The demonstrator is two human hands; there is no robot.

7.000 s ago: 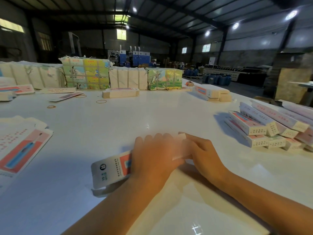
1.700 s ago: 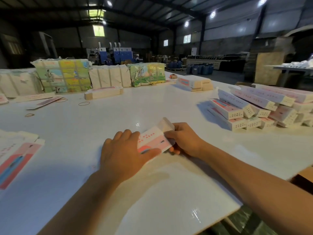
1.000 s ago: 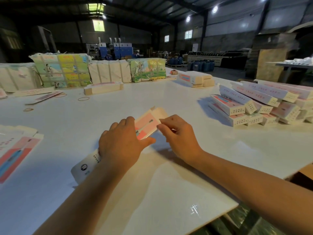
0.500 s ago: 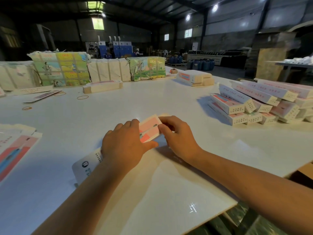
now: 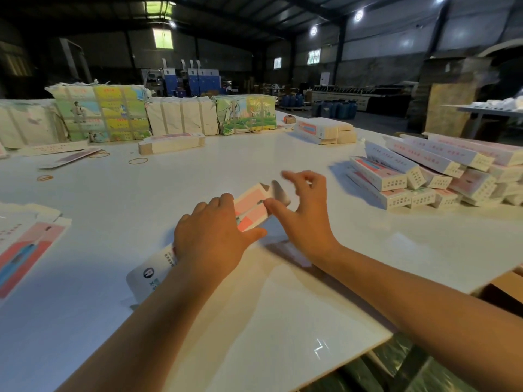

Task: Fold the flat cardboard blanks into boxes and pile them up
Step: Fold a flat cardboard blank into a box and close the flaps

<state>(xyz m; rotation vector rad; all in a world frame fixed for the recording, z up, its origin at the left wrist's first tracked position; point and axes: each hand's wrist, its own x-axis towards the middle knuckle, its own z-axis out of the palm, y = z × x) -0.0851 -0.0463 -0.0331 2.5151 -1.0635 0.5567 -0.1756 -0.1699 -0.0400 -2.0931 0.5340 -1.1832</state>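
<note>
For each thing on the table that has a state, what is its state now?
box in hand: far end flap open
left hand: grips the box
right hand: thumb on the box, fingers spread
pile of boxes: folded, stacked at right
flat blanks: unfolded, at left

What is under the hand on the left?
Under the left hand lies a long pink-and-white cardboard box, resting on the white table. Both box ends stick out; its middle is covered by the hand.
</note>
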